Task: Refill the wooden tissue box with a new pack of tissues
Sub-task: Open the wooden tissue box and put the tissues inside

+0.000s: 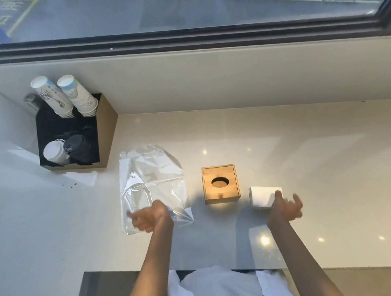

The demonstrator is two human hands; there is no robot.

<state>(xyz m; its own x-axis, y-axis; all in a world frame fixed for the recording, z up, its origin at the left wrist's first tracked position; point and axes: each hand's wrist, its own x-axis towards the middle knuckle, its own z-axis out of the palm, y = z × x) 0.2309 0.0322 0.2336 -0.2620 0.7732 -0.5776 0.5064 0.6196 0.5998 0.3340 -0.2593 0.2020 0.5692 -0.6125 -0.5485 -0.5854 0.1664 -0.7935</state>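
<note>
A honey-brown wooden tissue box stands between a white tissue stack and a clear plastic wrapper on the pale cream counter, far left a black cup holder with white, blue-patterned cups.

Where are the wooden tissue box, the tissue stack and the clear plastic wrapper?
wooden tissue box [228,172]: head view, on its top panel.
tissue stack [261,194]: head view, on its top sheet.
clear plastic wrapper [150,174]: head view, on its middle.

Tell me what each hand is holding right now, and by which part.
Neither hand grips anything: left hand open over the plastic wrapper, right hand open at the tissue stack.
</note>
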